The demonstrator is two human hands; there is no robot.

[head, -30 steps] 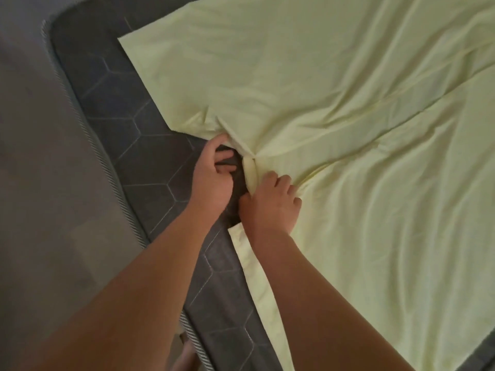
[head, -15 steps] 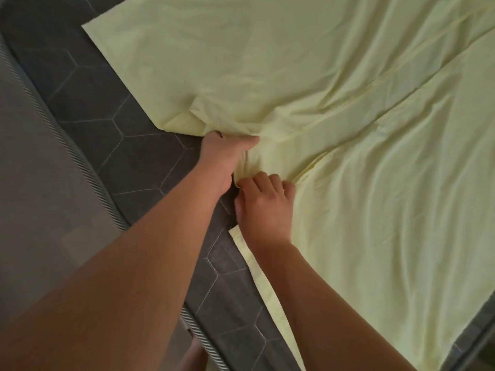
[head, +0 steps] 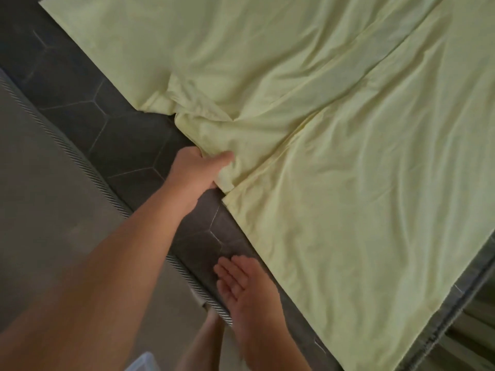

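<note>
A pale yellow sheet [head: 334, 129] lies spread and creased over a dark grey mattress [head: 128, 145] with a hexagon quilt pattern. My left hand [head: 198, 167] grips a bunched fold of the sheet at its near edge, thumb on top of the cloth. My right hand [head: 241, 282] hovers lower down near the mattress edge, fingers straight and together, holding nothing. A seam or fold line runs diagonally across the sheet from my left hand toward the upper right.
The mattress has a striped piped border [head: 80, 167] running diagonally. Grey floor [head: 40, 210] lies to the left. My leg and foot [head: 206, 341] show below the mattress edge. A pale object [head: 144, 362] sits at the bottom edge.
My right hand has let go of the sheet and pulled back toward me, opening flat. My left hand keeps its grip on the bunched fold. The view has shifted right.
</note>
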